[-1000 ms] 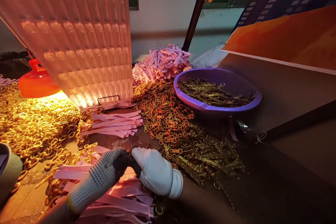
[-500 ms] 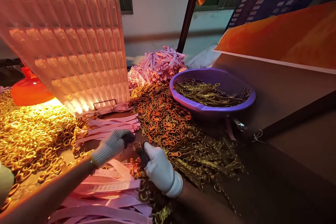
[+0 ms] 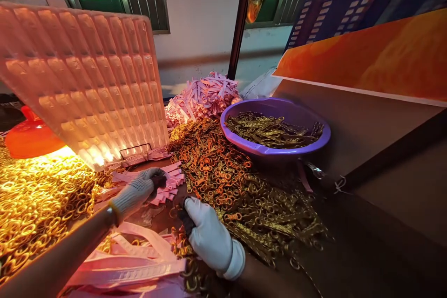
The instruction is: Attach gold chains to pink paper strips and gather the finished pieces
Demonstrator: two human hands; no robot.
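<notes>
My left hand (image 3: 141,188), in a pale knit glove with dark fingertips, is at the near ends of a row of pink straps (image 3: 172,181). Its fingers are curled together, and whether a strap is between them is hidden. To its right, my right hand (image 3: 207,235), in a white glove with dark fingertips, is closed. A gold ring (image 3: 173,213) sticks out at its fingertips. Just beyond and right of this hand spreads a heap of gold ring-ended metal links (image 3: 223,172). More pink straps (image 3: 136,265) lie in front of both hands.
A purple basin (image 3: 272,149) of gold pieces stands at the right. Loose gold rings (image 3: 35,200) are heaped at the left under a red lamp (image 3: 33,137). A ribbed panel (image 3: 104,84) leans behind. Farther back is a pile of pink straps (image 3: 206,93).
My left hand has drawn apart from my right hand, moving left to the row of pink straps. My right hand remains closed by the gold ring. The view has tilted slightly up and turned right.
</notes>
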